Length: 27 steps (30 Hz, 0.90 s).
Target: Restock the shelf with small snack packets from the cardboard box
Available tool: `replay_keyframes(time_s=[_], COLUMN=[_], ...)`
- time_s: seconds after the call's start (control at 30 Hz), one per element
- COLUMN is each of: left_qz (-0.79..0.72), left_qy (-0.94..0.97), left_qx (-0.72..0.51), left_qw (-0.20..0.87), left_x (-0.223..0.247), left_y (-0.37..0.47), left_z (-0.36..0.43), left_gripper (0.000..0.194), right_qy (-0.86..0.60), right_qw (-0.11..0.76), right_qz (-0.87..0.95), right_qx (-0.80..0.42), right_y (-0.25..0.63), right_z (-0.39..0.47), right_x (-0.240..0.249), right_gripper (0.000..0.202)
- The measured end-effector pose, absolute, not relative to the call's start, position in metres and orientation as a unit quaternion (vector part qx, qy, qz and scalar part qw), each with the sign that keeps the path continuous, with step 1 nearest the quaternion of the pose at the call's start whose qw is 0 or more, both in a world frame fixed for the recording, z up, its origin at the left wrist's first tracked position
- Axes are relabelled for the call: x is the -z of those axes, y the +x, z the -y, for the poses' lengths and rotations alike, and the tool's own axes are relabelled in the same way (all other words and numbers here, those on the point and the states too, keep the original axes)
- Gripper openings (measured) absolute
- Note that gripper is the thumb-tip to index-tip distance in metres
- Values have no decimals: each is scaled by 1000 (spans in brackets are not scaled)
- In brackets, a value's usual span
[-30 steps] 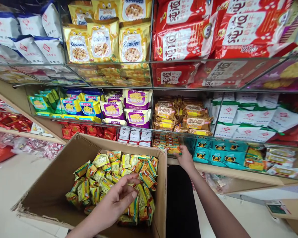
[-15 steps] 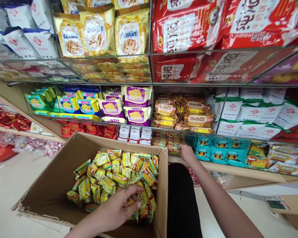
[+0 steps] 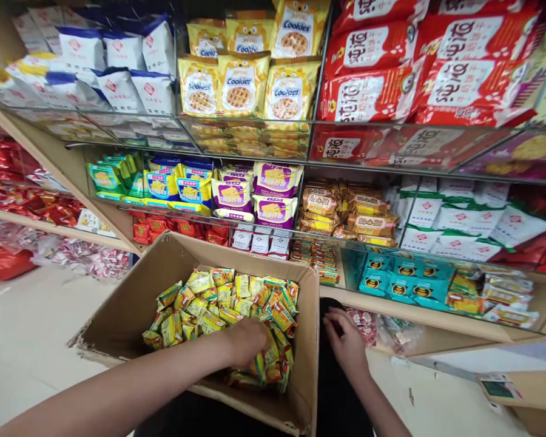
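Inside the brown cardboard box, toward four o'clock, the left hand [image 3: 248, 343], grip hidden, is possibly crushing small yellow-green wrapped packets [image 3: 209, 323] by pressing down, the right [image 3: 351, 352] hanging loosely open.

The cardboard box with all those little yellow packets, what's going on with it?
A person has their left hand down among the small yellow packets in the cardboard box. Their right hand is outside the box, by their dark-clothed knee. Just beyond, similar small packets lie stacked on a low shelf, beside teal packets.
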<state>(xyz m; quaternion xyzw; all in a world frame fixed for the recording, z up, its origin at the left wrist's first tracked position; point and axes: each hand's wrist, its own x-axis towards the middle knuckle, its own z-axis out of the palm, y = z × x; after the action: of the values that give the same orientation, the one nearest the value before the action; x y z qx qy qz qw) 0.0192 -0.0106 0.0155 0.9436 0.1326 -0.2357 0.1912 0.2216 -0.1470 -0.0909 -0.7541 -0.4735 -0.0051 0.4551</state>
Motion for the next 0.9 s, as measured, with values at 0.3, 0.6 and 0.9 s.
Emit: replay_keyframes(time_s=[0.3, 0.6, 0.9], left_qz=[-307, -342, -379], left_qy=[723, 499, 743], left_qx=[-92, -356, -372], left_qw=[613, 712, 406], left_x=[-67, -60, -56], left_y=[4, 12, 11], left_z=[26, 56, 57], left_gripper=[32, 34, 21], right_qy=[-715, -646, -760], right_qw=[560, 694, 582], right_qz=[408, 231, 286], right_qx=[-93, -217, -40], right_y=[151, 129, 128], right_z=[147, 111, 115], right_x=[-23, -30, -36], right_gripper=[27, 38, 43])
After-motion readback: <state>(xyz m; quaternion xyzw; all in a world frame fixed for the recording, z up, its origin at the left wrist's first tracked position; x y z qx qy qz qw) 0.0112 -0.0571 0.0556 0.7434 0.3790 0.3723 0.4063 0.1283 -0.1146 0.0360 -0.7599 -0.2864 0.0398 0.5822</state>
